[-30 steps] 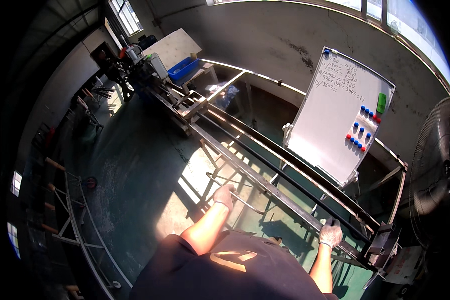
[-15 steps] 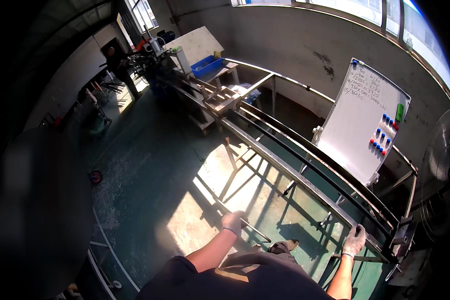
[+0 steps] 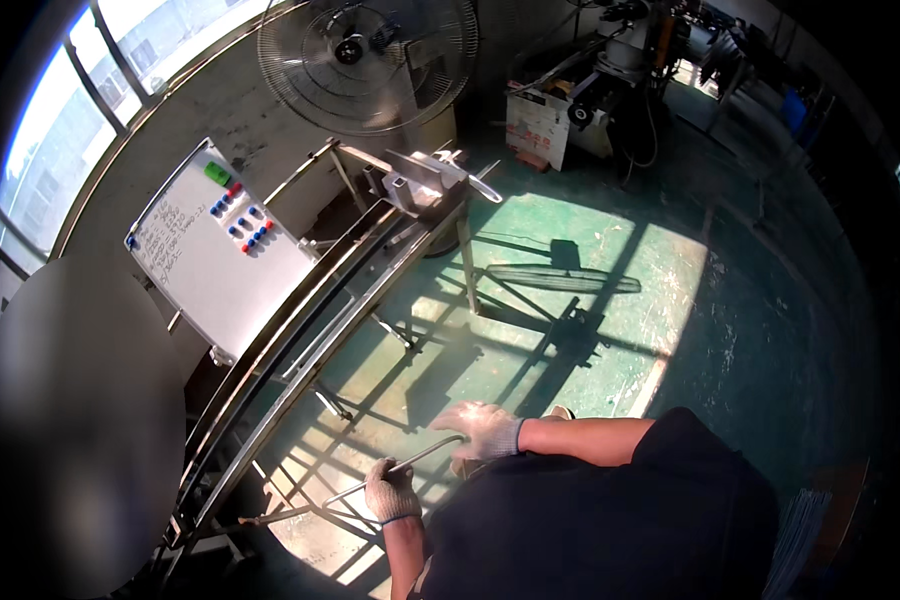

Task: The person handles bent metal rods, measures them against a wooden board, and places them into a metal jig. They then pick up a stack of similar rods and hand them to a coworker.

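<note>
My left hand [image 3: 392, 492], in a pale knit work glove, is closed around a thin metal rod [image 3: 430, 452] with a bent end. The rod slants up to the right, in front of my body. At its upper right end is my right hand [image 3: 485, 430], gloved as well, with fingers stretched out and apart. Whether those fingers touch the rod, I cannot tell. Beyond my hands, a long metal rail frame [image 3: 315, 375] runs from lower left to upper middle, with a dark bar [image 3: 270, 365] lying along it.
Behind the rail frame leans a whiteboard [image 3: 220, 275] with coloured magnets. A large fan [image 3: 370, 65] stands at the frame's far end. Farther right is a machine [image 3: 620, 60] on a pale cabinet [image 3: 537, 130]. Sunlight and shadows fall across the green floor [image 3: 590, 225].
My view has swung to the right. My right hand has left the rail frame and come over beside the rod's bent end. My left hand keeps its hold on the rod.
</note>
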The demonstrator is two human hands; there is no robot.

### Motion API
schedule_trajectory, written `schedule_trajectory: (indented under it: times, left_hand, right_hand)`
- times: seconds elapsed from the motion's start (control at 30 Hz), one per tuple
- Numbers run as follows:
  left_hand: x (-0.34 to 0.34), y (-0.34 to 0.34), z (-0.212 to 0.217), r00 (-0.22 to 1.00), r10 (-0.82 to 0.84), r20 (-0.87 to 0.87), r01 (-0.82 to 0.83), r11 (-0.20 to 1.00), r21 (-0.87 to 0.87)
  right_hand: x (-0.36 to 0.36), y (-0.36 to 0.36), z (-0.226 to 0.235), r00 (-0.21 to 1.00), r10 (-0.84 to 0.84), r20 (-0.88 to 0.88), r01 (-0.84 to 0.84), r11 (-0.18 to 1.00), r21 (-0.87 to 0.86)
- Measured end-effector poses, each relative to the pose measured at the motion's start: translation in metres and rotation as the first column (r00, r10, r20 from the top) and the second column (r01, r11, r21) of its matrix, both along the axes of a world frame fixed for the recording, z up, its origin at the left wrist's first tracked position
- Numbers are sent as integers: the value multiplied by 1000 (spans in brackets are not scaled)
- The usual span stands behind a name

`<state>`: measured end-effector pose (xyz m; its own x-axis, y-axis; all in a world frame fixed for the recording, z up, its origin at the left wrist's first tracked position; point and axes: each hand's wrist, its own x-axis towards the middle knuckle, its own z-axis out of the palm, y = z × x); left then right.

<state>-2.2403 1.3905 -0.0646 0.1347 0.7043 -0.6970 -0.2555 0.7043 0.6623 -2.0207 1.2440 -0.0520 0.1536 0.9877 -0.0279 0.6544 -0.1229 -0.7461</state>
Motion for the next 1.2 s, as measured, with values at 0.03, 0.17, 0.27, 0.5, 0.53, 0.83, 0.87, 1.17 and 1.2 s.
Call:
schedule_trajectory:
  times: [0.03, 0.17, 0.27, 0.5, 0.53, 0.83, 0.87, 1.17, 1.2]
  left_hand:
    - [10, -15, 3, 992, -117, -35, 120, 989, 83]
    - [59, -61, 2, 599, -504, -622, 794, 475, 380]
    - [123, -111, 2, 522, -545, -656, 853, 323, 411]
    - [284, -236, 46, 357, -732, -580, 865, 26, 501]
    - [303, -254, 45, 356, -760, -543, 861, 42, 507]
    - [517, -371, 19, -79, -902, -424, 771, -325, 547]
    - [538, -392, 24, -11, -1000, -8, 964, -13, 266]
    - [812, -521, -27, -320, -942, -97, 859, -332, 389]
    - [843, -535, -17, -204, -972, 116, 971, -185, 153]
  right_hand:
    - [8, -12, 4, 999, -9, -41, 5, 997, -82]
    - [35, -84, -7, 988, -52, -148, 28, 987, -161]
    - [70, -163, -18, 950, -192, -246, 165, 978, -128]
    - [146, -314, 0, 688, -613, -388, 657, 754, -25]
    - [155, -329, 4, 635, -652, -413, 712, 702, -13]
    - [314, -489, 23, -57, -914, -401, 990, -104, 97]
    - [334, -511, 20, -95, -911, -402, 971, -175, 166]
    - [472, -664, 42, -544, -744, -389, 776, -622, 105]
    - [488, -675, 43, -582, -721, -376, 748, -656, 98]
